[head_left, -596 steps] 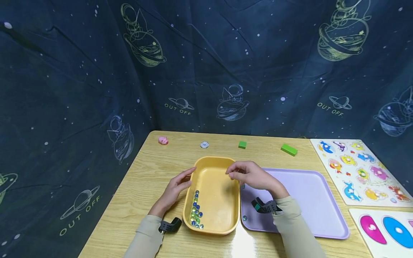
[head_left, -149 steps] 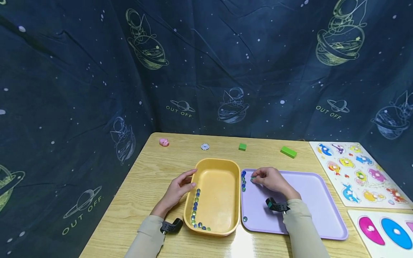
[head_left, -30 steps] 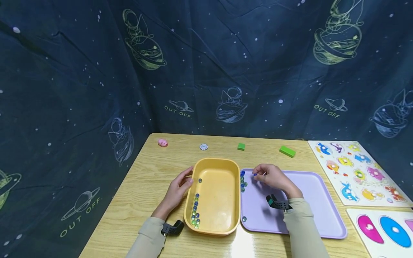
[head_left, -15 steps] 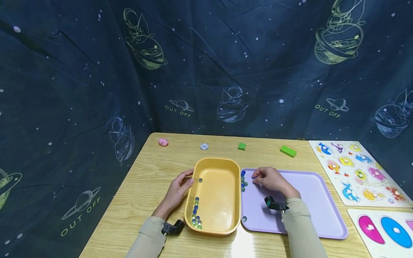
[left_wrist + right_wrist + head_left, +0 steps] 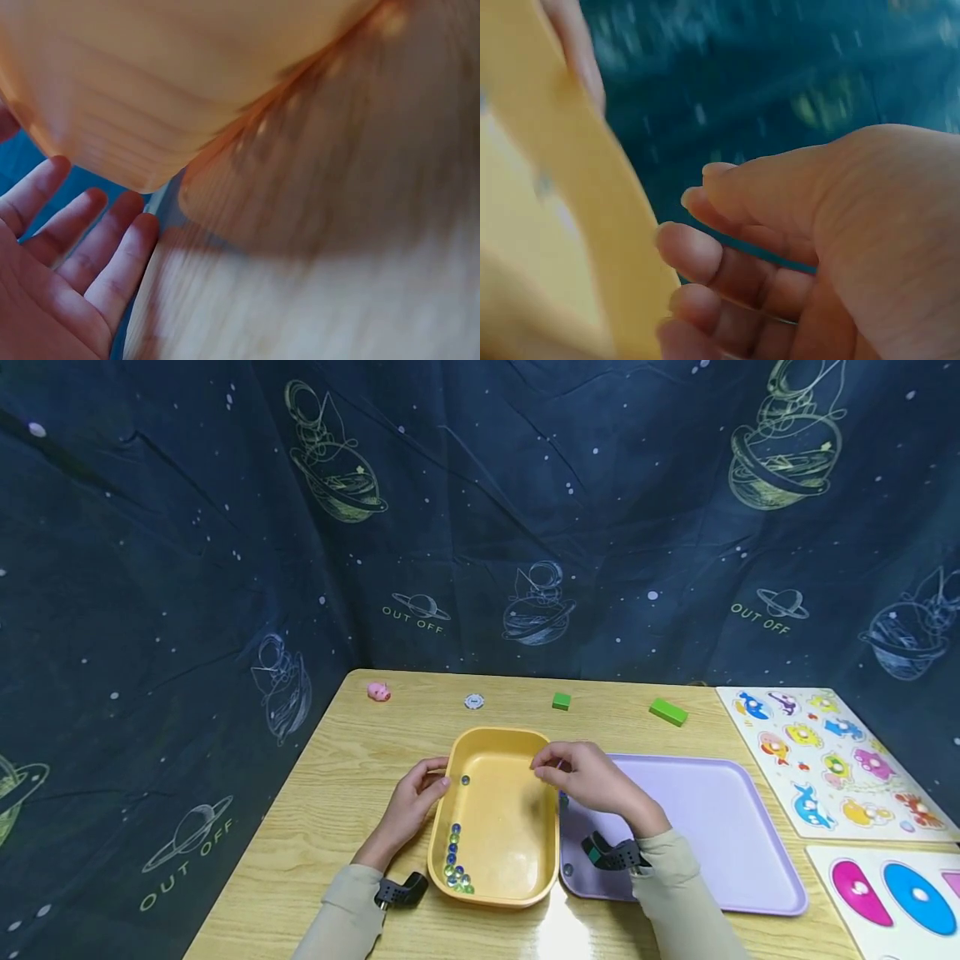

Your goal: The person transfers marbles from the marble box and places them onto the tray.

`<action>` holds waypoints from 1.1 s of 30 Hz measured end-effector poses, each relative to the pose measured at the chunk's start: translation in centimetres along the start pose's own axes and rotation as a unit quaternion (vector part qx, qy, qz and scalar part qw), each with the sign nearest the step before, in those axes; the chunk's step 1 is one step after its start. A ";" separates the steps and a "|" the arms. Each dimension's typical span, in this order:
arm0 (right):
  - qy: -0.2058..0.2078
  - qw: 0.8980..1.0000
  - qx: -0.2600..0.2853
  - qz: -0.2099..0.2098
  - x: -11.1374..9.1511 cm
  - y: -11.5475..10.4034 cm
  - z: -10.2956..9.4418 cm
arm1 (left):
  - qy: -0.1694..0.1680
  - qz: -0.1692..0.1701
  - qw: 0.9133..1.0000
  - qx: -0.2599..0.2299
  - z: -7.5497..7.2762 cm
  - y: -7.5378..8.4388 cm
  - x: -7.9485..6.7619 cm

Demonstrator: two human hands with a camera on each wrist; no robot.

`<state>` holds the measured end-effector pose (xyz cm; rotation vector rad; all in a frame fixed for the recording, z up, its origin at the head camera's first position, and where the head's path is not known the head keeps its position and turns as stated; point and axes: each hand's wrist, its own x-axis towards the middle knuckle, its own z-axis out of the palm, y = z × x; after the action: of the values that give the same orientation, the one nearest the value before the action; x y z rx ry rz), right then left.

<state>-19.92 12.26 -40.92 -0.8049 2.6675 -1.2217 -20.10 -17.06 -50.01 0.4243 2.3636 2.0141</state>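
Observation:
A yellow tub (image 5: 498, 860) stands on the table, with several blue and green glass marbles (image 5: 453, 852) along its left side and near corner. One more marble (image 5: 466, 780) lies apart, further back. My left hand (image 5: 408, 802) rests at the tub's left rim, its fingers (image 5: 112, 247) extended and relaxed in the left wrist view. My right hand (image 5: 581, 774) is over the tub's right rim, fingers loosely bent, and the right wrist view shows nothing between thumb and fingers. Beside the tub lies a purple tray (image 5: 712, 835); my right hand hides most of its marbles.
One marble (image 5: 567, 869) sits near the tray's front left corner. Along the back are a pink pig (image 5: 378, 692), a round chip (image 5: 474, 702), a small green block (image 5: 561, 701) and a longer green block (image 5: 668, 712). Picture boards (image 5: 832, 760) lie at the right.
My right hand has moved left from over the tray to over the tub; the blue marble it pinched is no longer visible in it. The tub's marbles have shifted slightly towards me. My left hand stays put.

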 end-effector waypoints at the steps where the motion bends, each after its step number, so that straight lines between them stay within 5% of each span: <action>1: -0.011 1.000 0.003 -0.011 0.1 -0.8 0.6 | -0.002 -0.001 1.000 -0.001 0.0 0.4 -0.1; 7: -0.095 0.994 0.010 -0.056 0.4 -3.7 4.5 | -0.010 0.001 1.000 0.001 0.3 2.7 -0.6; 16: -0.143 0.986 -0.023 -0.081 0.8 -4.1 9.1 | 0.009 0.011 1.000 0.005 0.0 0.0 0.1; 22: -0.141 0.987 0.004 -0.081 0.9 -3.9 10.6 | 0.020 0.023 0.999 0.014 0.1 -0.2 0.1; 33: -0.173 0.982 -0.064 -0.039 0.7 -3.3 11.4 | -0.002 -0.005 1.000 0.021 0.1 1.9 -0.3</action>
<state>-15.72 2.39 -46.06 -1.0430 2.4662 -0.8360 -19.43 -16.75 -48.22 0.4166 2.4048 1.9603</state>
